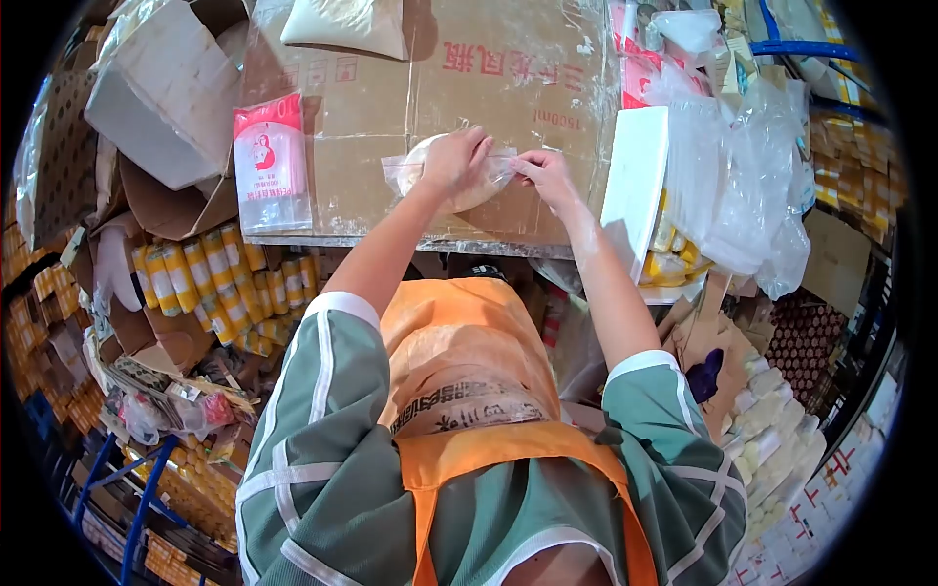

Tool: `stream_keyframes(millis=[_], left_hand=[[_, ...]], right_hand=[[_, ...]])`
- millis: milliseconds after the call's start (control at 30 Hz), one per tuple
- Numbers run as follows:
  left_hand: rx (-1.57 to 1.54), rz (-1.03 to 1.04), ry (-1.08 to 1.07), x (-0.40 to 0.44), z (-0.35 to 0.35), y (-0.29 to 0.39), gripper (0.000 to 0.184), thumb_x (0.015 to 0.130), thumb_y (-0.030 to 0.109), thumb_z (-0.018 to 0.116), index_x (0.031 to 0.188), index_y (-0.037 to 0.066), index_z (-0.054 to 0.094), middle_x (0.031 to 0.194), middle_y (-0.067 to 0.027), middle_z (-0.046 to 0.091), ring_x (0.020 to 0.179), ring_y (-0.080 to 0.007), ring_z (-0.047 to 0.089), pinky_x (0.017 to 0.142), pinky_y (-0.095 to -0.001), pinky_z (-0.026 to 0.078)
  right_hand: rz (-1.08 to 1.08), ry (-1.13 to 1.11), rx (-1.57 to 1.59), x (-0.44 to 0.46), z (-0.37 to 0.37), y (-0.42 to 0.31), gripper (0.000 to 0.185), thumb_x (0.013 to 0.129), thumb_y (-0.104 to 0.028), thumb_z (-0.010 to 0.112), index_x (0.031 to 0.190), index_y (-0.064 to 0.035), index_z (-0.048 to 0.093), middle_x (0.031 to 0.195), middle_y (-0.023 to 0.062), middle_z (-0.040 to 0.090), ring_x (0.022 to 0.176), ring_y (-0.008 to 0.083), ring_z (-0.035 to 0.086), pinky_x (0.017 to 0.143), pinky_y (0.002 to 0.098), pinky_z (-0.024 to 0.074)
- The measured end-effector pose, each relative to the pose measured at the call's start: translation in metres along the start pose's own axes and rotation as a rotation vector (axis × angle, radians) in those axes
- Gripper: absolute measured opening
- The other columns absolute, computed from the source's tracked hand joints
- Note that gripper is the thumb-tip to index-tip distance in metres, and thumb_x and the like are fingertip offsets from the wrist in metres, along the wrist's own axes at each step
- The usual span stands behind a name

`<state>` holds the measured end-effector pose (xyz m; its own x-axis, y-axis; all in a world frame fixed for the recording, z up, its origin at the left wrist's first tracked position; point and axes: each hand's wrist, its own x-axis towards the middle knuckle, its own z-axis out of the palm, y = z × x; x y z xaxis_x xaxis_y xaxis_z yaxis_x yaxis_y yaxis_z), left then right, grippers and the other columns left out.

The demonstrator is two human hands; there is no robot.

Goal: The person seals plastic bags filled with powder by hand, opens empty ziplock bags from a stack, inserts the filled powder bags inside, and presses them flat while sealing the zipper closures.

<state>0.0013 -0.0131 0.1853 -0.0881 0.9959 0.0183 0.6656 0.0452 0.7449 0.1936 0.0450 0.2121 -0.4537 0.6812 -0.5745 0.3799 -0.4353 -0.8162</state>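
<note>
A clear plastic bag (476, 195) filled with pale powder lies on the cardboard-covered table (362, 195), its flat top edge running left to right. My left hand (453, 161) is over the middle of that edge, fingers closed against the bag. At the bag's right corner, my right hand (543, 178) pinches the plastic between thumb and fingers. Part of the bag is hidden beneath my left hand and wrist.
A pink-and-white printed packet (269, 161) lies at the table's left edge. Another filled bag (347, 24) lies at the far side. To the right stand a white foam box (633, 186) and loose clear plastic bags (728, 166). Yellow-wrapped packs (210, 278) are stacked lower left.
</note>
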Motion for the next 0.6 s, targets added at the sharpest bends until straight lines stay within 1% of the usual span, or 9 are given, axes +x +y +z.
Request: stream_keyframes(millis=[33, 67, 133, 167, 233, 333, 400, 600], left_hand=[[-0.065, -0.011, -0.028, 0.002, -0.001, -0.001, 0.025, 0.092, 0.026, 0.053, 0.082, 0.004, 0.058, 0.070, -0.0143, 0.061, 0.067, -0.0288, 0.060, 0.060, -0.0392, 0.045], [-0.066, -0.012, -0.026, 0.006, -0.002, -0.004, 0.025, 0.092, 0.026, 0.053, 0.082, 0.004, 0.058, 0.070, -0.0143, 0.061, 0.067, -0.0288, 0.060, 0.060, -0.0392, 0.045], [-0.556, -0.280, -0.298, 0.012, -0.005, -0.011, 0.030, 0.086, 0.031, 0.059, 0.084, 0.003, 0.066, 0.073, -0.0080, 0.064, 0.066, -0.0179, 0.058, 0.063, -0.0340, 0.045], [-0.555, -0.285, -0.299, 0.014, -0.006, -0.014, 0.030, 0.086, 0.031, 0.059, 0.084, 0.003, 0.066, 0.073, -0.0080, 0.064, 0.066, -0.0179, 0.058, 0.063, -0.0340, 0.045], [-0.613, -0.306, -0.505, 0.017, -0.013, -0.015, 0.030, 0.083, 0.031, 0.064, 0.086, 0.001, 0.067, 0.074, -0.0023, 0.062, 0.068, -0.0099, 0.052, 0.064, -0.0293, 0.044], [-0.637, -0.288, -0.534, 0.018, -0.016, -0.017, 0.028, 0.082, 0.029, 0.065, 0.084, 0.001, 0.067, 0.073, -0.0008, 0.060, 0.071, -0.0095, 0.051, 0.065, -0.0288, 0.043], [-0.646, -0.292, -0.557, 0.019, -0.017, -0.017, 0.027, 0.082, 0.028, 0.065, 0.085, 0.001, 0.067, 0.074, -0.0010, 0.060, 0.071, -0.0095, 0.051, 0.065, -0.0284, 0.042], [-0.639, -0.310, -0.599, 0.022, -0.020, -0.015, 0.025, 0.081, 0.027, 0.065, 0.084, 0.003, 0.066, 0.073, -0.0001, 0.059, 0.072, -0.0090, 0.051, 0.065, -0.0279, 0.041]], right_hand=[[-0.003, -0.001, -0.004, 0.002, -0.001, 0.000, 0.018, 0.085, -0.023, 0.068, 0.088, -0.0052, 0.069, 0.077, -0.0006, 0.065, 0.068, 0.0060, 0.056, 0.064, 0.0212, 0.0433], [0.019, 0.013, 0.040, 0.003, -0.001, 0.001, 0.017, 0.085, -0.023, 0.068, 0.087, -0.0060, 0.069, 0.077, -0.0007, 0.065, 0.069, 0.0062, 0.057, 0.064, 0.0210, 0.0433], [0.044, 0.023, 0.087, 0.003, -0.001, 0.000, 0.016, 0.085, -0.022, 0.068, 0.087, -0.0069, 0.069, 0.077, -0.0008, 0.065, 0.070, 0.0064, 0.058, 0.064, 0.0208, 0.0433], [0.044, -0.003, 0.101, 0.004, -0.001, -0.001, 0.014, 0.085, -0.022, 0.068, 0.086, -0.0076, 0.069, 0.077, -0.0010, 0.065, 0.070, 0.0065, 0.058, 0.065, 0.0209, 0.0433], [0.044, -0.032, 0.117, 0.004, -0.001, -0.004, 0.013, 0.085, -0.021, 0.068, 0.085, -0.0084, 0.069, 0.078, -0.0012, 0.065, 0.070, 0.0065, 0.058, 0.065, 0.0210, 0.0432], [0.090, -0.037, 0.111, 0.007, -0.002, -0.008, 0.013, 0.083, -0.018, 0.068, 0.086, -0.0055, 0.069, 0.078, 0.0001, 0.064, 0.070, 0.0076, 0.057, 0.065, 0.0217, 0.0450], [0.067, -0.029, 0.095, 0.009, 0.000, -0.009, 0.010, 0.082, -0.015, 0.066, 0.084, -0.0052, 0.069, 0.078, 0.0003, 0.064, 0.070, 0.0073, 0.056, 0.066, 0.0219, 0.0454], [-0.025, -0.020, 0.090, 0.010, 0.001, -0.005, 0.008, 0.082, -0.011, 0.066, 0.082, -0.0027, 0.067, 0.077, -0.0006, 0.063, 0.070, 0.0066, 0.055, 0.065, 0.0211, 0.0449]])
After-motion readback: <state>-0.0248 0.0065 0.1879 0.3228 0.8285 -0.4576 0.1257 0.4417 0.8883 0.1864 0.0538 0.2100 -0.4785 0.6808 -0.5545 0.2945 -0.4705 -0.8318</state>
